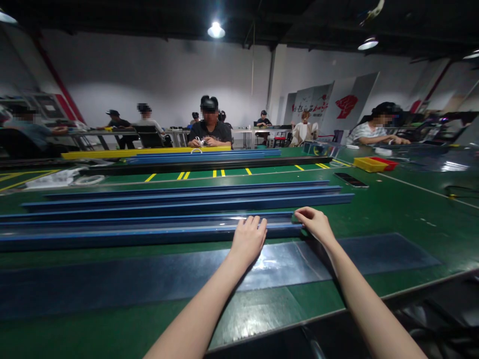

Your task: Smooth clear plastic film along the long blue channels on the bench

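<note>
Under L hand (250, 235) & at R hand (315, 224): blue channel (149, 238), long, open-topped, lying crosswise on bench (411, 209), prob. for access along its length. L hand: fingers laid over channel, likely for steadying; actual grip, can't tell. R hand: thumb & forefinger narrow at channel's R end; hold unclear. Nearer than hands, flat: translucent strip (168, 279). Beyond hands: more blue channels (187, 206), roughly parallel, prob. to save space. Beyond R hand, farther R: phone (351, 180).

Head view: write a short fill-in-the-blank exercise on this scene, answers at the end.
The left hand is on a ____-coloured channel.
The right hand is at that channel's ____ end.
The phone lies on a ____-coloured tabletop.

Missing words: blue; right; green.
</note>
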The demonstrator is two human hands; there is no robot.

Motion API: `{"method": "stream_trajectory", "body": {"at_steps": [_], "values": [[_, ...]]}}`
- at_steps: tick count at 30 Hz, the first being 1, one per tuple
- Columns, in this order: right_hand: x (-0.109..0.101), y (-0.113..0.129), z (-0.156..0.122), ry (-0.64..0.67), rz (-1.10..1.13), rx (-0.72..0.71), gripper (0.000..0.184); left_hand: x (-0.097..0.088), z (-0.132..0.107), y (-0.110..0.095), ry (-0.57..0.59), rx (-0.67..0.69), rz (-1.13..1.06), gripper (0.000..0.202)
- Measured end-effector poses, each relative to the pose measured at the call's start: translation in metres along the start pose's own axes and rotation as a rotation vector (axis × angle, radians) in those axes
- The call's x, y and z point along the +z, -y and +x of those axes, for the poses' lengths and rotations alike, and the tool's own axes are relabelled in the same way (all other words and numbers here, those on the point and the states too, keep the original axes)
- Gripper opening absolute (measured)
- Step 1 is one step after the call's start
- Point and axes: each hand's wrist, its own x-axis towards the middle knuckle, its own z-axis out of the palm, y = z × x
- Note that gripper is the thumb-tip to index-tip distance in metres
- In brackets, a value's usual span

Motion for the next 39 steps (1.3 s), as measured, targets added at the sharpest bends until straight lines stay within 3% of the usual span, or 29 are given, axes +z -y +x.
{"method": "stream_trajectory", "body": {"at_steps": [13, 39], "values": [[0.0012, 0.0009, 0.0021, 0.019, 0.002, 0.011, 0.025, 0.0012, 0.0001, 0.0016, 0.011, 0.003, -0.016, 0.017], [0.0007, 0.0041, 0.0026, 0.076, -0.104, 0.08, 0.019, 0.0, 0.0013, 0.0037, 0.045, 0.019, -0.045, 0.021]]}}
